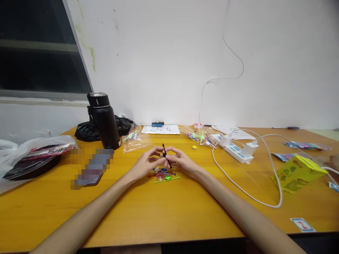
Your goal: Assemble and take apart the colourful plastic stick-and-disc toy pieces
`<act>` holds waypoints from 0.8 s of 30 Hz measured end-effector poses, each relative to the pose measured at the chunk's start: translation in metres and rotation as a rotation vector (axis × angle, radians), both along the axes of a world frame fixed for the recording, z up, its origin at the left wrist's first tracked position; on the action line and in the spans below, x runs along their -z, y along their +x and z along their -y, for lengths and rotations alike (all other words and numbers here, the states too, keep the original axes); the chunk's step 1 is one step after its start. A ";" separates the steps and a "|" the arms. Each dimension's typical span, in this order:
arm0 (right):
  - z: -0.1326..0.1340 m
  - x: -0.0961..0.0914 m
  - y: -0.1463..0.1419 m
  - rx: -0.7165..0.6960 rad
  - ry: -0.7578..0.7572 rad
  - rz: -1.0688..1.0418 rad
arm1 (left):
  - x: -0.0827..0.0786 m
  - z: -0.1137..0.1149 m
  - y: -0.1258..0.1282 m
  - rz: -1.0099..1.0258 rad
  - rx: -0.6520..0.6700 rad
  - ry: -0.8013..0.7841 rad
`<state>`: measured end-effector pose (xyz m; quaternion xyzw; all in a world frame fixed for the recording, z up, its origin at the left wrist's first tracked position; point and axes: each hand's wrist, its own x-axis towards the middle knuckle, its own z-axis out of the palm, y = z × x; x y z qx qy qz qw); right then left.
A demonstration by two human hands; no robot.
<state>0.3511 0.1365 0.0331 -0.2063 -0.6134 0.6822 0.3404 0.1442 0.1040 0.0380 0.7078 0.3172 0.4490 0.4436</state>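
A small black plastic arrow spinner (164,154) is held upright and slightly tilted above the table, between the fingertips of both hands. My left hand (148,162) closes on it from the left, thumb and fingers curved inward. From the right, my right hand (182,161) pinches it near its middle. Beneath them on the wood lie similar spinner pieces: a green arrow spinner (167,179), a reddish one with a clear round disc (160,176), and a blue one (164,170) partly covered by the hands.
Left: a black bottle (104,123), a blurred phone (94,169) and a plastic bag (66,143). Behind: bagged spinners (134,139) and a screwdriver (158,124). Right: a power strip (235,151) with looping white cables, a yellow box (299,174), and another person's hand (334,163) at the edge.
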 end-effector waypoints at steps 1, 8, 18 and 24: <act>0.001 0.000 0.000 -0.005 -0.031 -0.005 | 0.001 0.000 0.001 -0.005 0.031 -0.024; 0.007 -0.006 0.001 -0.096 -0.182 -0.112 | -0.001 -0.003 -0.001 0.053 0.115 -0.105; 0.010 -0.004 0.001 -0.259 -0.213 -0.082 | -0.004 0.002 0.000 0.057 0.264 -0.241; 0.010 -0.007 0.000 -0.269 -0.185 -0.087 | -0.007 0.003 0.001 0.010 0.222 -0.121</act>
